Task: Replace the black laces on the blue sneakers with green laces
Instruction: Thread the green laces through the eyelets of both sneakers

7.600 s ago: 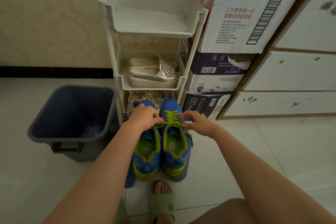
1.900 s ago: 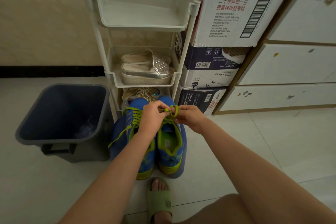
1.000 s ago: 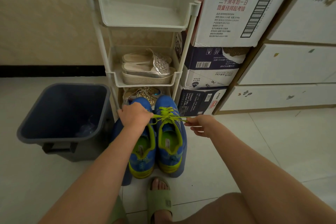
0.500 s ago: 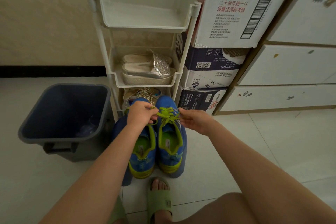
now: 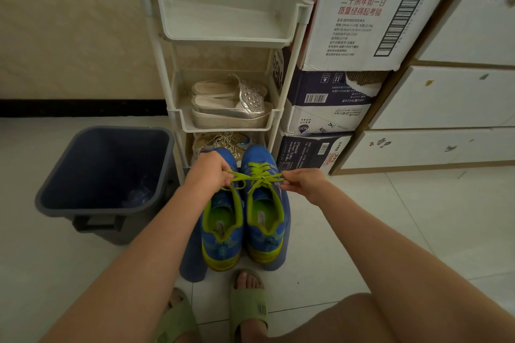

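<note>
Now left hand (image 5: 207,172), right hand (image 5: 303,182) — fingers pinching green lace (image 5: 259,175) taut across sneaker (image 5: 264,220); bin (image 5: 92,211) just left.

You face a white shelf rack (image 5: 223,39) against a beige wall (image 5: 69,22), with a grey bin (image 5: 111,159) on the pale tiled floor (image 5: 418,217) to its left, stacked cardboard boxes (image 5: 362,22) just right of it and white drawers (image 5: 446,97) beyond those.

There is only 1 view, from a wide-angle camera on the person's head. It looks forward and down from close above at the blue sneakers (image 5: 264,237) on the floor (image 5: 390,231), with the white rack (image 5: 225,42) and the wall (image 5: 69,36) straight ahead behind them.
</note>
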